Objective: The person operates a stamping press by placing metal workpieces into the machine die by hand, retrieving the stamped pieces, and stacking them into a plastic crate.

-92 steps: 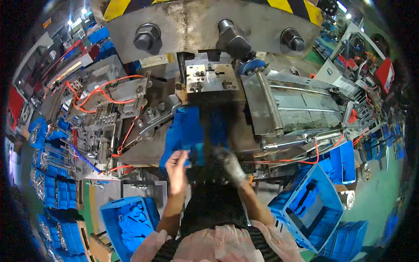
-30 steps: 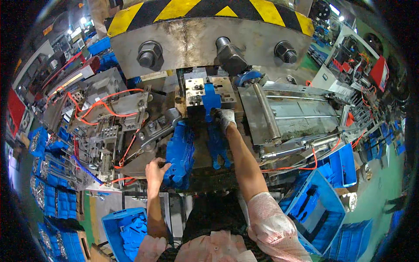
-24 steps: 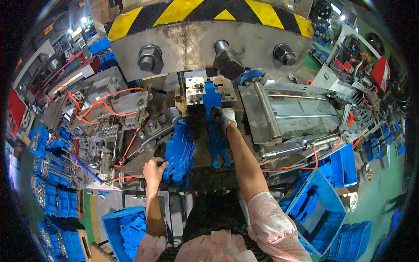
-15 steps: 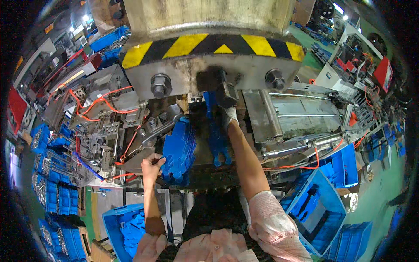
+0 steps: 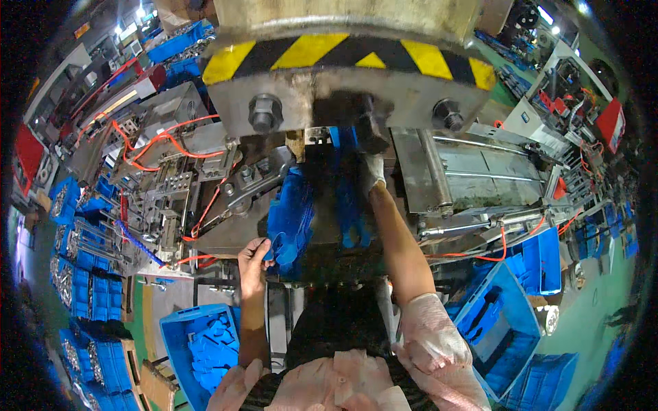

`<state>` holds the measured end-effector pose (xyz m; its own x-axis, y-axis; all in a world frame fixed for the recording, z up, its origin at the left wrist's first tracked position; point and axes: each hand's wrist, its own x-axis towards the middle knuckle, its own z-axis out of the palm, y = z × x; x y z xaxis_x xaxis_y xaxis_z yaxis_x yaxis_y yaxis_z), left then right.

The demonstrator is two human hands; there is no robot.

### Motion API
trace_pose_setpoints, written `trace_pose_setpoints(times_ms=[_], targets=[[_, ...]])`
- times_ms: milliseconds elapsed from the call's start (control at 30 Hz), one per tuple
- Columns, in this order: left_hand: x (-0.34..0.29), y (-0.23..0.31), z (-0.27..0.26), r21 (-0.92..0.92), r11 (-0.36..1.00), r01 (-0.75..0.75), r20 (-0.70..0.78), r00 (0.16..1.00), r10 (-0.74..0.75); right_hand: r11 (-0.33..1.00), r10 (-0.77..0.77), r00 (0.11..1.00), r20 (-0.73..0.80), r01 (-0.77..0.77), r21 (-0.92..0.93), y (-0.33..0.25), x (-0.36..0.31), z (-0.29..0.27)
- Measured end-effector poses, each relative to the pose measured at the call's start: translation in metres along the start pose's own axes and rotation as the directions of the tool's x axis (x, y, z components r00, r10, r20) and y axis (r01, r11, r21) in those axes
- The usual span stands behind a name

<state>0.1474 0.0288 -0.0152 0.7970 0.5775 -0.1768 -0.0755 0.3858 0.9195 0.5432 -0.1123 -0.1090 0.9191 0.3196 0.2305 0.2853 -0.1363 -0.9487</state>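
Pinching with thumb and forefinger, our left hand (image 5: 254,263) has the near-left edge of the blue stack (image 5: 290,209), which spreads away beyond that grip and to its right. Our gloved right hand (image 5: 375,171) reaches farther off, partly hidden by the large bolt (image 5: 372,132) on the press head (image 5: 418,113), so we cannot tell whether it grips anything. Just left of it, a blue plate (image 5: 345,140) runs behind the press head; nearer us lies another flat blue piece (image 5: 351,222).
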Motion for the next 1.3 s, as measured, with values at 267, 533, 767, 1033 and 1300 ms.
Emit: trace_pose_setpoints(times_ms=[267,533,767,1033,1300], targets=[[-0.027,0.010,-0.035,-0.022,0.988,-0.153,-0.230,0.962,0.144,0.920,0.384,0.918,0.097,-0.390,0.052,-0.106,-0.206,0.012],[-0.026,-0.001,-0.001,-0.091,0.994,-0.063,-0.163,0.985,0.048,0.930,0.254,0.966,0.054,-0.228,-0.289,-0.068,-0.221,0.006],[-0.030,-0.012,0.051,-0.017,0.970,-0.242,-0.177,0.956,0.236,0.983,0.032,0.952,0.304,-0.084,0.162,-0.079,-0.273,0.015],[-0.005,0.025,0.022,0.839,0.363,-0.405,0.100,0.771,0.629,0.947,0.194,0.967,0.162,-0.228,0.227,-0.150,-0.141,0.019],[0.015,-0.006,-0.018,0.941,0.269,-0.204,0.048,0.869,0.492,0.903,-0.207,0.977,0.047,0.209,-0.374,-0.082,-0.051,0.030]])
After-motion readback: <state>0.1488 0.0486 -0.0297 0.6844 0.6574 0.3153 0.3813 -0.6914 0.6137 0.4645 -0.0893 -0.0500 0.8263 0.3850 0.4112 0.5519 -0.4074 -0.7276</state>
